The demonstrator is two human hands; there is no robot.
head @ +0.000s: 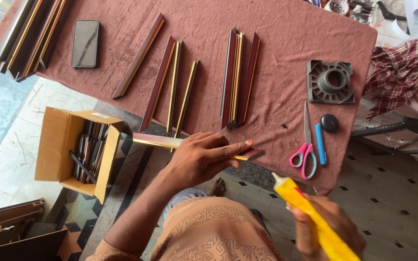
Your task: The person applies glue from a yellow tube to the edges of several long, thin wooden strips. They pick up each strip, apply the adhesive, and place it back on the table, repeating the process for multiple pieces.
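The left hand (pixel 204 157) is gripping a frame moulding strip (pixel 170 142) lying crosswise just off the near edge of the cloth-covered surface (pixel 286 38), while the right hand (pixel 327 224), closed around a yellow glue tube (pixel 310 215), is pointing its nozzle toward the strip's right end.

A strip (pixel 197 144) lay across the near edge of the table (pixel 286 43), under the left hand (pixel 204 157). Behind it, more strips (pixel 168 84) lay side by side on the table. A phone (pixel 85 43) sat to their left. Scissors (pixel 305 152) and a pen (pixel 320 144) lay to the right, with a grate (pixel 330 82) behind them. A box (pixel 76 152) stood on the floor at the left, with scraps (pixel 87 154) in it. The right hand (pixel 330 227) held a tube (pixel 310 217) near the body, right of the strip.
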